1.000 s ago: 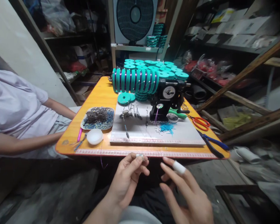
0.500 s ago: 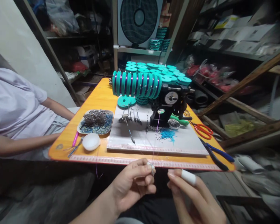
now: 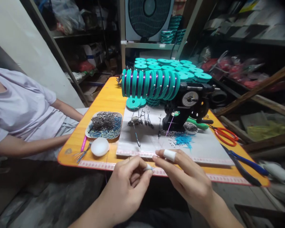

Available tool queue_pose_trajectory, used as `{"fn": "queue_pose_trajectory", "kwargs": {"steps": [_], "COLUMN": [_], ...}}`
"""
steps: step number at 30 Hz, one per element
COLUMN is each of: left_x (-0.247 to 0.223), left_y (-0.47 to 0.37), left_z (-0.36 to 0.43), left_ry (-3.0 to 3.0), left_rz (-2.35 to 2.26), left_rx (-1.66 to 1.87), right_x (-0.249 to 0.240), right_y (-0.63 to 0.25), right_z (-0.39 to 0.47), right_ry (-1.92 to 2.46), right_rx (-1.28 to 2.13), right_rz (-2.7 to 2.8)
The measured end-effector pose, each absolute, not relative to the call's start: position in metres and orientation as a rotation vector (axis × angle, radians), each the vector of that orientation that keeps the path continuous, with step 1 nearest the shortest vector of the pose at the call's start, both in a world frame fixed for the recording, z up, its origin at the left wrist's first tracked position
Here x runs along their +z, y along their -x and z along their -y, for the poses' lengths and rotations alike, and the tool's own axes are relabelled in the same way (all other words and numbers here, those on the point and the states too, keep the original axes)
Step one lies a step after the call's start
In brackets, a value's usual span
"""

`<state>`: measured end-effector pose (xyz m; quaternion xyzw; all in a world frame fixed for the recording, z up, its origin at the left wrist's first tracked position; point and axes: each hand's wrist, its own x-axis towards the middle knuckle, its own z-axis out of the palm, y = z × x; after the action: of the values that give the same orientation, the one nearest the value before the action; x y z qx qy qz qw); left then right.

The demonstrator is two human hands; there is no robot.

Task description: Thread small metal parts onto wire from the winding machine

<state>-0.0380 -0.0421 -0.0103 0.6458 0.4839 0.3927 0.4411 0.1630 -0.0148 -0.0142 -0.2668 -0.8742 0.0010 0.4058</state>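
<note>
My left hand (image 3: 130, 186) is closed in a pinch at the table's front edge, with white tape on one fingertip. A thin line shows faintly at this pinch. My right hand (image 3: 187, 177), with a white tape band on a finger, is just right of it, fingertips drawn together; what they hold is too fine to see. A purple line (image 3: 169, 126) runs from the black hand-cranked winder (image 3: 178, 110) down towards my hands and fades near the right fingertips. Teal spools (image 3: 149, 84) wound with purple line sit in a row on the winder's shaft.
A tray (image 3: 120, 128) of sinkers and blue pieces, a white dish (image 3: 100, 146) and a pink pen (image 3: 84, 143) lie left. Blue tubes (image 3: 183, 140), red-handled scissors (image 3: 226, 136) and blue-handled pliers (image 3: 247, 163) lie right. Another person (image 3: 23, 110) sits at left; a fan (image 3: 149, 15) stands behind.
Both hands have risen towards the board's front edge. My right hand has come left, close to the left hand, which has turned knuckles up. The view has shifted slightly left.
</note>
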Motion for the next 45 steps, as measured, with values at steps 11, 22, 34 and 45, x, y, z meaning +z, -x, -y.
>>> {"fn": "queue_pose_trajectory", "kwargs": {"steps": [11, 22, 34, 45], "left_x": [-0.005, -0.022, -0.038, -0.047], "left_y": [0.044, 0.047, 0.026, 0.012], "left_z": [0.04, 0.028, 0.043, 0.053], "left_ry": [-2.136, -2.784, -1.122, -1.007], "left_rz": [-1.192, -1.158, -0.925, -0.823], "left_rx": [1.179, 1.287, 1.128, 1.249], "right_x": [-0.002, 0.006, -0.012, -0.027], "right_y": [-0.135, -0.13, -0.149, -0.147], "right_z": [0.001, -0.008, 0.031, 0.057], "right_ry": [0.664, 0.845, 0.923, 1.021], "right_rx": [0.517, 0.451, 0.15, 0.408], "right_rz": [2.135, 2.129, 1.884, 1.872]}}
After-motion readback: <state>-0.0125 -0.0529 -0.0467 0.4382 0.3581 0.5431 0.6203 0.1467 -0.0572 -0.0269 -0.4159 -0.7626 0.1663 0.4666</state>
